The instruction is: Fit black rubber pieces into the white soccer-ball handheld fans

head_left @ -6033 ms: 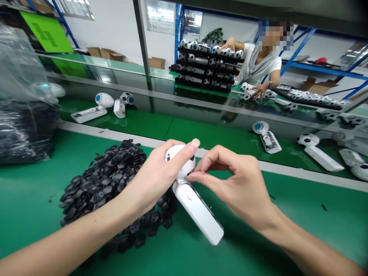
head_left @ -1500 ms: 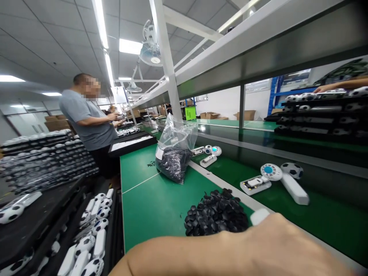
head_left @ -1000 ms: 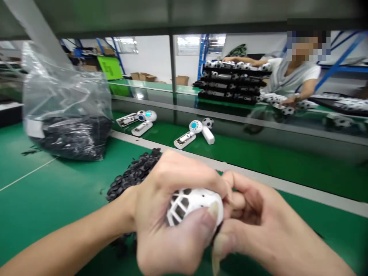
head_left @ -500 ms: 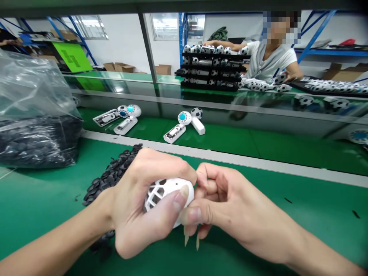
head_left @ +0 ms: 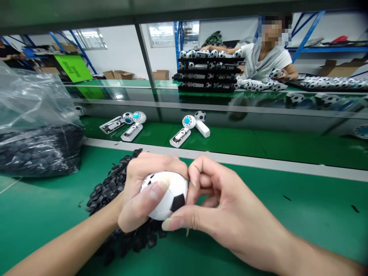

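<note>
My left hand is closed round a white football-patterned ball shell, its thumb lying across the top. One black pentagon faces up on the shell's lower right side, and small dark openings show at its upper left. At the right edge, my right hand grips the shell with thumb and curled fingers; whether a small part is between those fingertips is hidden. Beneath and behind my left hand spreads a heap of small black pieces on the green table.
A clear plastic bag of black pieces stands at left. Beyond the pale ledge lie white handheld fans with football heads. Across the line, a person reaches over stacked black trays of similar fans. Two dark scraps lie at right.
The shell has turned in my left hand: its open lattice side has rolled away and a black pentagon now shows. My right fingers have shifted slightly left along its edge.
</note>
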`<action>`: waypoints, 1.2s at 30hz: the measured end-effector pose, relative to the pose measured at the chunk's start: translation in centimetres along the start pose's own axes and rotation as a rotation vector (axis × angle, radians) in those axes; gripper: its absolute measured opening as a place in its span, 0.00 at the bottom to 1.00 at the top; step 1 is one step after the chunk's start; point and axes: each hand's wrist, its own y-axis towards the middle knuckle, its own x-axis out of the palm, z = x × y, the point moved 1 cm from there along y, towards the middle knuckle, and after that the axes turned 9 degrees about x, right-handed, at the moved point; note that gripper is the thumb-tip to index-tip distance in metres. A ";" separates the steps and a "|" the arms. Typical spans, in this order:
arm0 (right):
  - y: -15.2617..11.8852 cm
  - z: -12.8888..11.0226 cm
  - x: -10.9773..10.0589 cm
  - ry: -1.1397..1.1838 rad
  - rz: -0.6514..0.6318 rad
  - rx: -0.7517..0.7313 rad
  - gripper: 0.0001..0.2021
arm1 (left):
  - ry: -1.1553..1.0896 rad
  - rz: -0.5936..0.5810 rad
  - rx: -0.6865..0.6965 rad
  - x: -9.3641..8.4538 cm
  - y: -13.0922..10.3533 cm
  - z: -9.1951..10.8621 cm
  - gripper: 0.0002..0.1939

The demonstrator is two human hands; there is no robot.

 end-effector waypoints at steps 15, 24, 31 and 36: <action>1.3 -0.4 -1.2 0.119 -0.325 0.157 0.27 | 0.096 -0.151 0.037 0.4 0.4 0.7 0.13; 0.6 -0.7 -1.1 -0.060 -0.193 0.128 0.29 | 0.020 -0.112 0.010 0.9 0.6 1.1 0.11; 2.3 -1.6 -3.0 -0.423 -0.001 -0.080 0.18 | 0.135 0.386 0.101 -1.4 2.7 -2.0 0.19; 4.8 0.7 -5.3 -1.214 0.149 -0.157 0.04 | -0.102 0.413 -0.129 -3.9 2.5 -6.3 0.19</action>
